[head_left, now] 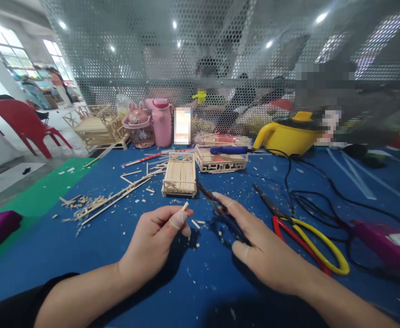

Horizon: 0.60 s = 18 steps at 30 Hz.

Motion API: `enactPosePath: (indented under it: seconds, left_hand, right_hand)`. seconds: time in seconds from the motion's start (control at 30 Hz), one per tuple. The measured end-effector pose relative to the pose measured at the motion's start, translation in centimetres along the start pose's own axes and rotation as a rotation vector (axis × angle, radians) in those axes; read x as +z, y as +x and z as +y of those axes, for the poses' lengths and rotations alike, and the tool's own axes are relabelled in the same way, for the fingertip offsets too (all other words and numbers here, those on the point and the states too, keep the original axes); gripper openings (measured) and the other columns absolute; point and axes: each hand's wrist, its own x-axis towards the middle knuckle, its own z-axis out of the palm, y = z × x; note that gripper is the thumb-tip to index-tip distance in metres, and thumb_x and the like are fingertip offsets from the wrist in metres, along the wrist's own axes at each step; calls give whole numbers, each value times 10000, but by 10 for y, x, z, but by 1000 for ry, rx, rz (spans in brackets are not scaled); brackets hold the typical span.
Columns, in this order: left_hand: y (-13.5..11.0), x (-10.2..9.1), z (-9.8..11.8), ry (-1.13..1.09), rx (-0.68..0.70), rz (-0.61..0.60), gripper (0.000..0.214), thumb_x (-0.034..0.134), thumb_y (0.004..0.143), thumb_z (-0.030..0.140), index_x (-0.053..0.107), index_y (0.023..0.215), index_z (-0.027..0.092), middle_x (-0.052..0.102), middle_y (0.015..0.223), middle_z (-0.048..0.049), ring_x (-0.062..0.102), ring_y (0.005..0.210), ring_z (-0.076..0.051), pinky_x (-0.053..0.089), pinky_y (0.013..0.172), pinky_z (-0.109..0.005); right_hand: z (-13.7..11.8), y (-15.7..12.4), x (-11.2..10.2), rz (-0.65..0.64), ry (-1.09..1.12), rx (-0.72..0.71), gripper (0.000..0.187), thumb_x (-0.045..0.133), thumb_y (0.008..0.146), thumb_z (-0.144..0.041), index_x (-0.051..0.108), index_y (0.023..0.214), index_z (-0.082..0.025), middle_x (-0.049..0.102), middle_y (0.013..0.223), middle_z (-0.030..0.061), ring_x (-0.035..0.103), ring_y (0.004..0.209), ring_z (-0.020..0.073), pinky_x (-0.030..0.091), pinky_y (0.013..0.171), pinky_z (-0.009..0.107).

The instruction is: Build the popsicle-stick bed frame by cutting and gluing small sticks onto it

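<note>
My left hand [164, 230] pinches a short wooden stick [185, 206] between thumb and fingertips. A pale wrap covers part of that thumb. Closed around the dark handles of a pliers-like hand tool [225, 214] is my right hand [257, 246]; motion blurs the tool, and whether it is scissors or pliers is unclear. Its narrow tip points up and left, beside a small bed-like model of wooden sticks [179, 175]. Tiny offcuts [196, 223] lie between my hands. Behind stands a second stick model [220, 161], with a blue-handled tool [229, 150] resting across its top.
Pliers with red and yellow handles [302, 232] lie at right, near a black cable [309, 200]. Loose sticks [114, 196] and scraps spread leftward. A pink flask [162, 123], lit phone [182, 126] and yellow pot [288, 136] line the back, before a perforated metal screen [134, 54].
</note>
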Motion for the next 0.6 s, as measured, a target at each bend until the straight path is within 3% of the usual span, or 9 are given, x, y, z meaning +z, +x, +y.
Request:
enactPosePath:
  seconds: [0.17, 0.33, 0.43, 0.53, 0.6]
  left_hand:
    - [0, 1, 1, -8, 111, 99, 334, 541, 825, 462, 689, 755, 171, 624, 576, -9, 488, 495, -108, 412, 490, -226]
    - [2, -1, 4, 143, 216, 60, 354, 494, 852, 420, 642, 639, 178, 625, 568, -9, 520, 518, -121, 426, 521, -230]
    - [8, -8, 4, 238, 244, 80, 329, 483, 858, 400, 633, 663, 182, 645, 613, -7, 552, 574, -132, 439, 572, -234]
    - [15, -21, 1, 338, 241, 122, 308, 467, 869, 398, 641, 740, 180, 654, 678, -8, 568, 634, -140, 436, 620, -237]
    - [20, -32, -3, 468, 218, 52, 325, 441, 880, 397, 656, 766, 182, 641, 657, -8, 559, 620, -146, 419, 602, -241]
  right_hand:
    - [-2, -2, 4, -43, -27, -17, 807, 440, 645, -92, 272, 1413, -275, 432, 1378, 78, 387, 1283, 259, 310, 1067, 508]
    - [-4, -1, 5, -39, -77, -55, 813, 453, 613, -88, 314, 1392, -272, 473, 1328, 79, 401, 1253, 266, 302, 1056, 514]
    - [-1, 2, -4, -3, -145, -64, 797, 459, 627, -113, 320, 1397, -264, 492, 1313, 80, 421, 1232, 269, 316, 1044, 498]
    - [10, 7, -18, 8, -320, 49, 776, 472, 662, -134, 315, 1416, -229, 504, 1304, 105, 437, 1225, 279, 330, 1031, 469]
    - [20, 11, -24, -13, -480, 195, 720, 515, 710, -204, 346, 1409, -220, 513, 1291, 131, 436, 1226, 312, 336, 1012, 480]
